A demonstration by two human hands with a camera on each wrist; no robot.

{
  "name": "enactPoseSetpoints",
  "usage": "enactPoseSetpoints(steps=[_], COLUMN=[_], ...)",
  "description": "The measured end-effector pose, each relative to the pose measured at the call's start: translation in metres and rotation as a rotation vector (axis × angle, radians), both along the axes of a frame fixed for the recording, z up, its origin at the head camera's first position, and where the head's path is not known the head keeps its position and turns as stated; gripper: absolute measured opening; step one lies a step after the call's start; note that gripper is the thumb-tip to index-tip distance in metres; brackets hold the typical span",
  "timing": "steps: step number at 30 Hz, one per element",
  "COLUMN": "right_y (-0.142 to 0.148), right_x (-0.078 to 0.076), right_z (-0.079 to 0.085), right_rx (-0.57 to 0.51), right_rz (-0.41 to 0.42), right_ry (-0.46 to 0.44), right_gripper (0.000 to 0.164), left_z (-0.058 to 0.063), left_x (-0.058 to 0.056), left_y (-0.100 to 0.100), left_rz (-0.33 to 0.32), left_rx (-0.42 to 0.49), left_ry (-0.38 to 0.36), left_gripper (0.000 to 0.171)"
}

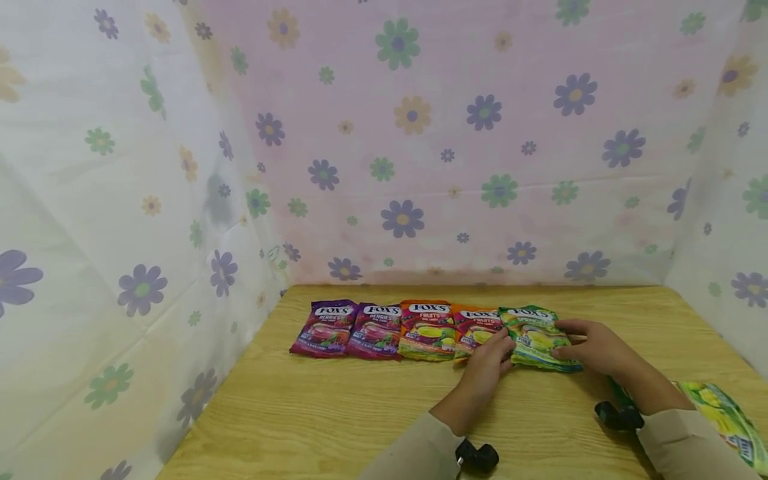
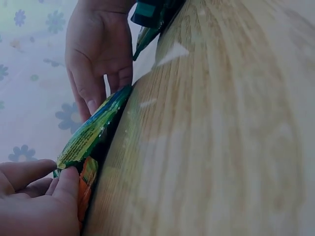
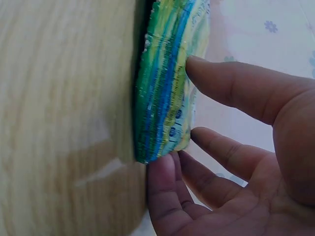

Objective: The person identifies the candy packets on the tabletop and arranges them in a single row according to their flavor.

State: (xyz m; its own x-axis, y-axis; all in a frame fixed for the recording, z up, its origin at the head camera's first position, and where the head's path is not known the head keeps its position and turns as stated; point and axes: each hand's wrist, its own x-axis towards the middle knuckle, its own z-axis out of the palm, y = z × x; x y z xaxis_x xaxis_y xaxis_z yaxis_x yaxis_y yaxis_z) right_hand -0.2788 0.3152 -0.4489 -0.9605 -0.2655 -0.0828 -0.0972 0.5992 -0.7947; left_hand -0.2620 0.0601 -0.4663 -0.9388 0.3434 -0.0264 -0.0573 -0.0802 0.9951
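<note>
A green FOX'S candy bag lies face up at the right end of a row of candy bags. My right hand holds its right side, the thumb over the printed face and the other fingers along the edge, as the right wrist view shows. My left hand pinches the bag's lower left corner between thumb and index finger. Just beneath that corner, the orange Fruits bag shows its edge in the left wrist view. The left hand covers part of that orange bag in the head view.
Farther left in the row lie a red and yellow Fruits bag and two purple Berries bags, the outermost at the far left. Another green and yellow bag lies at the table's right front, partly behind the right sleeve. Flowered cloth hangs behind the wooden table.
</note>
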Motion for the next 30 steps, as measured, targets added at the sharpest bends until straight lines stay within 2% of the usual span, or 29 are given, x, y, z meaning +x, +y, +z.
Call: enactPoseSetpoints(steps=[6, 12, 14, 18, 20, 22, 25, 30], right_y=[0.004, 0.018, 0.024, 0.036, 0.045, 0.054, 0.069, 0.089], right_x=[0.001, 0.007, 0.012, 0.024, 0.030, 0.035, 0.042, 0.051], right_z=[0.010, 0.020, 0.023, 0.027, 0.030, 0.032, 0.032, 0.026], right_rx=[0.058, 0.042, 0.052, 0.102, 0.128, 0.157, 0.191, 0.243], right_rz=[0.005, -0.002, -0.005, -0.026, -0.039, -0.047, -0.066, -0.111], right_ry=[0.019, 0.025, 0.068, 0.169, 0.202, 0.225, 0.246, 0.246], right_gripper=[0.080, 0.073, 0.070, 0.061, 0.057, 0.054, 0.053, 0.052], left_z=[0.008, 0.010, 0.009, 0.008, 0.009, 0.012, 0.018, 0.028], left_x=[0.008, 0.013, 0.016, 0.022, 0.026, 0.030, 0.035, 0.049], left_y=[0.002, 0.008, 0.010, 0.013, 0.016, 0.020, 0.028, 0.042], left_rz=[0.017, 0.075, 0.100, 0.109, 0.082, 0.028, -0.068, -0.231], left_rx=[-0.158, -0.183, -0.229, -0.352, -0.375, -0.352, -0.312, -0.302], left_ry=[0.109, 0.157, 0.210, 0.372, 0.428, 0.421, 0.357, 0.224], left_gripper=[0.044, 0.041, 0.039, 0.037, 0.037, 0.036, 0.034, 0.030])
